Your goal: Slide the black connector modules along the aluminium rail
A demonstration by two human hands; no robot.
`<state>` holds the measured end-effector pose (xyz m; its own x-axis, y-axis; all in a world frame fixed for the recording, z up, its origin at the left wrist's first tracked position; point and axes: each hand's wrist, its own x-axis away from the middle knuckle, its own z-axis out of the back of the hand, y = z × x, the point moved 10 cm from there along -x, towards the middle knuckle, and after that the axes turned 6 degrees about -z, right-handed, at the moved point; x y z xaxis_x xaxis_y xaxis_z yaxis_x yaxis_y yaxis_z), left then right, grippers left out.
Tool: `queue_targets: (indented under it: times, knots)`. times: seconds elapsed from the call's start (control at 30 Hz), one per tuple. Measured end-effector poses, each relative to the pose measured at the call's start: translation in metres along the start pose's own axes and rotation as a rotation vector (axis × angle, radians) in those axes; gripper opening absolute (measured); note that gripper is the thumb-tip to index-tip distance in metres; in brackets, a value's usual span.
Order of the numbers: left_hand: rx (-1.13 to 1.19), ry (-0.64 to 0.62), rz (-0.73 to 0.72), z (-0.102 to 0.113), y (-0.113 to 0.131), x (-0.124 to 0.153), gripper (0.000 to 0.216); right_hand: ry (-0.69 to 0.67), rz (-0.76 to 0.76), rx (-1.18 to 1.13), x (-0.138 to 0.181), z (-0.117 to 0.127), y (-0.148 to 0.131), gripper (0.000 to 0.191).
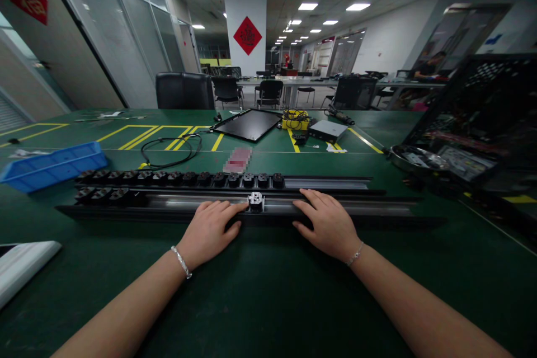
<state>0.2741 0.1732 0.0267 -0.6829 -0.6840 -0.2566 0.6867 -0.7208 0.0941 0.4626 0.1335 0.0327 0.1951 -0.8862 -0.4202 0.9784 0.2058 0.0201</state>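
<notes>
Across the table lies a long black channel-shaped rail [210, 201] with a shiny inner floor. A small black-and-white socket-like module [255, 202] sits in its middle. My left hand [212, 229] rests on the rail's near edge, fingers stretched out, its index fingertip at the module's left side. To the right of the module, my right hand [327, 222] lies over the rail with fingers apart and nothing in them. Several black modules [102, 194] stand at the rail's left end. Just behind, a second rail [327, 183] carries a row of similar black modules [204, 179].
A blue bin [54, 166] stands at the left, a white object [25, 268] nearer. Behind the rails are a black cable [172, 151], a dark flat panel [247, 124], a yellow box [296, 119] and a grey box [328, 130]. An open black case [474, 117] rises at right.
</notes>
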Motion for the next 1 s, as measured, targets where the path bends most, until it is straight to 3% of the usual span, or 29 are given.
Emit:
queue_targets:
  times: [0.7,0.87,1.0]
  knots:
    - [-0.004,-0.02,-0.001,-0.001,0.001,0.0,0.043,-0.001,0.019,-0.012,0.001,-0.001,-0.002,0.047]
    - [-0.016,-0.003,-0.014,-0.001,0.002,0.0,0.043,0.014,0.086,-0.042,0.002,0.004,-0.025,0.044]
    - [-0.025,0.003,-0.017,-0.001,0.002,0.0,0.044,-0.063,0.139,-0.141,0.0,0.0,-0.051,0.048]
